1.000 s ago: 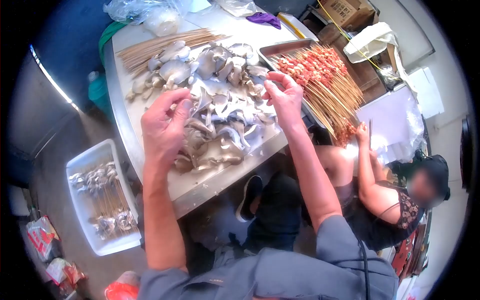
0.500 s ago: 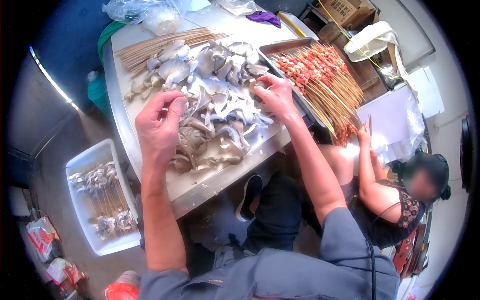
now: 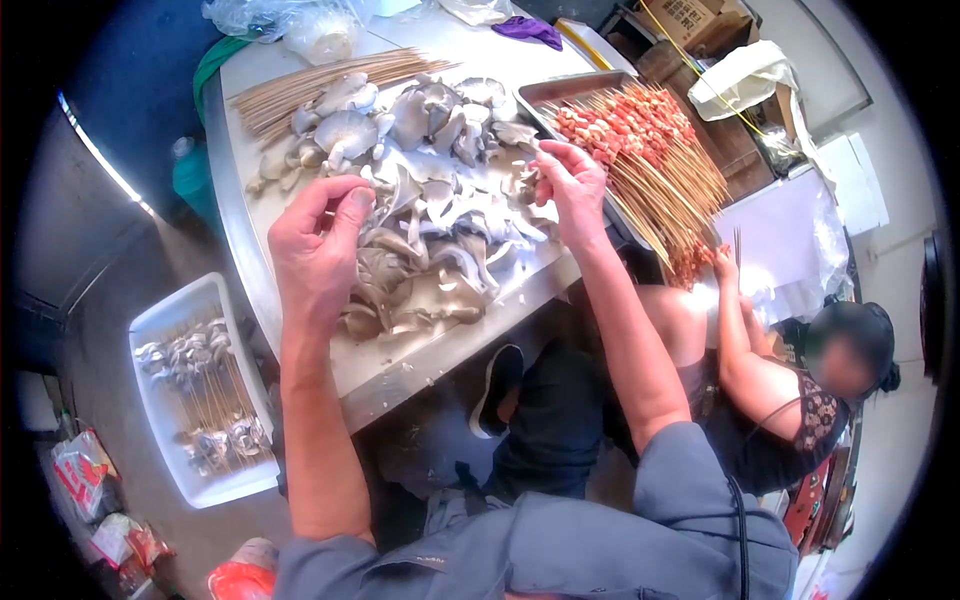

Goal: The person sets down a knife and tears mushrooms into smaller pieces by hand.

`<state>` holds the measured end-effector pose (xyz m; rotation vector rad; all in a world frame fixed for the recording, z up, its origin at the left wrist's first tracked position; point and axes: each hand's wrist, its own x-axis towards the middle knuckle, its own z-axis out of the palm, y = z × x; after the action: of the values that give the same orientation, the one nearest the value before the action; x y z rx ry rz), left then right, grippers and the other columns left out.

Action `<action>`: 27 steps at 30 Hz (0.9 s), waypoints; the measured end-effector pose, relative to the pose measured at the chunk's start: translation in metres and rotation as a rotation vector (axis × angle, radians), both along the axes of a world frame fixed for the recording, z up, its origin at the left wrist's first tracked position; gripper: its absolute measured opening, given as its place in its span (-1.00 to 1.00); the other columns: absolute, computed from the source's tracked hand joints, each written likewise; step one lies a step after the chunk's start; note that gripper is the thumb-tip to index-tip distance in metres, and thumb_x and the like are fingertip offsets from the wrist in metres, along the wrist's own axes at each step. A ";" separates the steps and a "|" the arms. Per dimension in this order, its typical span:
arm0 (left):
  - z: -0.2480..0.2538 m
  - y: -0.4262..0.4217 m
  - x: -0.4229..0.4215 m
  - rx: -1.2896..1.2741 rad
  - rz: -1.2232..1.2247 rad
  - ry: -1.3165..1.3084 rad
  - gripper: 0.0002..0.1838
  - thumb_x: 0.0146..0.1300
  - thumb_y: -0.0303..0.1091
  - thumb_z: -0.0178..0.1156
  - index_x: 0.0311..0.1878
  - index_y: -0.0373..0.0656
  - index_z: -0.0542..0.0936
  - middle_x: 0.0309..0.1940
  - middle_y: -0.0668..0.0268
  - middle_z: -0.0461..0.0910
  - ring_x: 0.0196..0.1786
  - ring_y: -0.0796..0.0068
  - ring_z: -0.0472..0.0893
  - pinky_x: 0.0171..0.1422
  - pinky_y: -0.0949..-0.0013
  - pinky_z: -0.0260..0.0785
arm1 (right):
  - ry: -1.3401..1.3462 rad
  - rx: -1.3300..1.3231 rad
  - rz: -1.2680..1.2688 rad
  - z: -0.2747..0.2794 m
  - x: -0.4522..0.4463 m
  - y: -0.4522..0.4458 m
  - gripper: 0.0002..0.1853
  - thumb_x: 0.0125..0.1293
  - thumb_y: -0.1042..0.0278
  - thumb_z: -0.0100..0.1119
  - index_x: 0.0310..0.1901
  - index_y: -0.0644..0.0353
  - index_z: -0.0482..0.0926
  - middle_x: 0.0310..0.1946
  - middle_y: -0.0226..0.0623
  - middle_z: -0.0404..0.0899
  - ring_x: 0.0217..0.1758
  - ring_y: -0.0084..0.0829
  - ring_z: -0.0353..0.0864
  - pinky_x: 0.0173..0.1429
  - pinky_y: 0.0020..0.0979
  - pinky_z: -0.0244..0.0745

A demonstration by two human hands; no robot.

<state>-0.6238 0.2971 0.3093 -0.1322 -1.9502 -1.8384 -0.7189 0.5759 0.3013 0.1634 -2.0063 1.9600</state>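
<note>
A heap of grey oyster mushrooms, whole caps and torn strips, covers the middle of the white table. Over the heap's left side, my left hand is closed in a pinch, thumb against the fingers; I cannot make out what is in it. My right hand is over the right edge of the heap, near the meat tray, its fingers curled together. Whether a small mushroom piece lies in those fingertips or just behind them is unclear. Bare wooden skewers lie in a bundle behind the mushrooms.
A metal tray of meat skewers stands at the right. Down left, a white tub holds mushroom skewers. A co-worker sits at the right, one hand at the skewers. Plastic bags lie at the back.
My right hand has moved slightly right, away from the mushrooms, and its fingers have curled in more. The left hand has stayed nearly still in its pinch.
</note>
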 end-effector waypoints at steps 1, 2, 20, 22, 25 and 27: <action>-0.001 0.000 0.000 0.004 0.001 0.005 -0.85 0.39 -0.44 0.20 -0.10 -0.31 0.65 -0.27 0.32 0.68 -0.17 0.60 0.62 -0.01 0.55 0.44 | -0.037 0.026 0.023 0.000 0.002 -0.002 -0.74 0.33 0.41 0.23 -0.02 0.39 0.57 -0.42 -0.32 0.65 -0.63 -0.69 0.43 -0.56 -0.64 0.30; 0.000 0.000 0.000 0.004 0.001 0.004 -0.85 0.39 -0.44 0.20 -0.10 -0.31 0.65 -0.27 0.32 0.68 -0.17 0.60 0.62 -0.01 0.55 0.44 | -0.076 0.053 0.046 0.000 0.004 -0.004 -0.72 0.35 0.38 0.22 -0.02 0.39 0.57 -0.40 -0.32 0.66 -0.64 -0.69 0.43 -0.56 -0.63 0.30; -0.003 -0.001 0.002 -0.018 -0.004 0.016 -0.85 0.39 -0.45 0.20 -0.08 -0.31 0.66 -0.27 0.30 0.69 -0.18 0.58 0.63 -0.02 0.53 0.46 | -0.002 1.070 -0.019 0.006 -0.031 -0.006 -0.72 0.10 0.26 0.33 -0.22 0.28 0.71 -0.43 -0.18 0.70 -0.34 -0.49 0.69 -0.18 -0.48 0.54; -0.002 -0.001 0.002 -0.009 -0.001 0.012 -0.85 0.38 -0.45 0.20 -0.09 -0.31 0.66 -0.26 0.30 0.69 -0.18 0.58 0.63 -0.02 0.54 0.46 | 0.005 1.017 -0.020 0.006 -0.030 -0.004 -0.74 0.10 0.27 0.34 -0.24 0.29 0.71 -0.43 -0.21 0.71 -0.37 -0.51 0.68 -0.21 -0.48 0.55; -0.001 0.000 0.002 0.014 -0.002 0.021 -0.85 0.38 -0.45 0.20 -0.09 -0.31 0.66 -0.28 0.31 0.69 -0.19 0.58 0.63 -0.02 0.53 0.46 | 0.011 0.861 -0.055 0.007 -0.026 -0.002 -0.78 0.12 0.31 0.35 -0.29 0.29 0.70 -0.45 -0.29 0.70 -0.46 -0.57 0.62 -0.32 -0.52 0.50; 0.002 0.001 0.003 0.019 0.002 0.027 -0.85 0.37 -0.46 0.21 -0.09 -0.31 0.66 -0.26 0.30 0.69 -0.19 0.58 0.62 -0.01 0.53 0.46 | 0.012 0.756 -0.090 0.009 -0.019 -0.002 -0.81 0.14 0.32 0.35 -0.32 0.28 0.69 -0.47 -0.34 0.69 -0.53 -0.62 0.57 -0.41 -0.55 0.45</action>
<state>-0.6205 0.2979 0.3111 -0.1487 -1.9135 -1.8433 -0.7382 0.5739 0.3108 0.2478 -2.5882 1.0575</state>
